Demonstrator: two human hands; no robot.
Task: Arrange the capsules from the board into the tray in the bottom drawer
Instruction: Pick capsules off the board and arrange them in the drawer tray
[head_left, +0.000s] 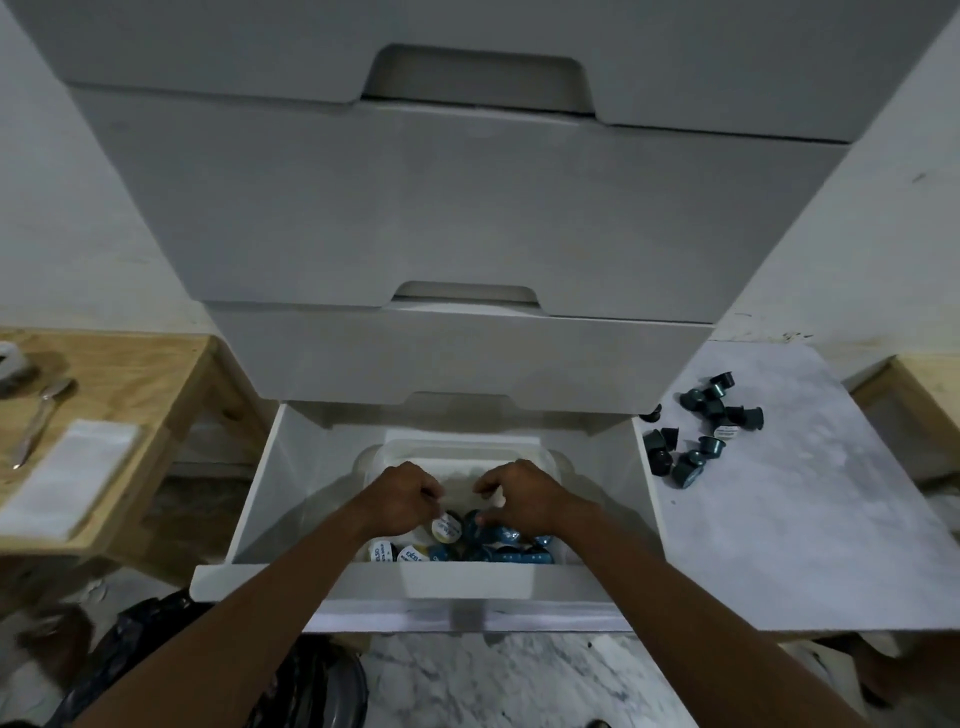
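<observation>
The bottom drawer (260, 499) of a white cabinet is pulled out, with a white tray (457, 447) inside. Several dark blue capsules (504, 538), some showing white foil lids, fill the tray's near part. My left hand (400, 493) reaches into the tray, its fingers closed on a white-lidded capsule (447, 527). My right hand (524, 493) is beside it, fingertips touching a blue capsule (474, 522). Several loose capsules (701, 431) lie on the pale board (805, 499) to the right of the drawer.
Closed upper drawers (457, 208) overhang the open one. At the left, a wooden table (130, 374) holds a spoon (39, 421) and a white napkin (72, 478). Dark bags (156, 649) lie on the marble floor below.
</observation>
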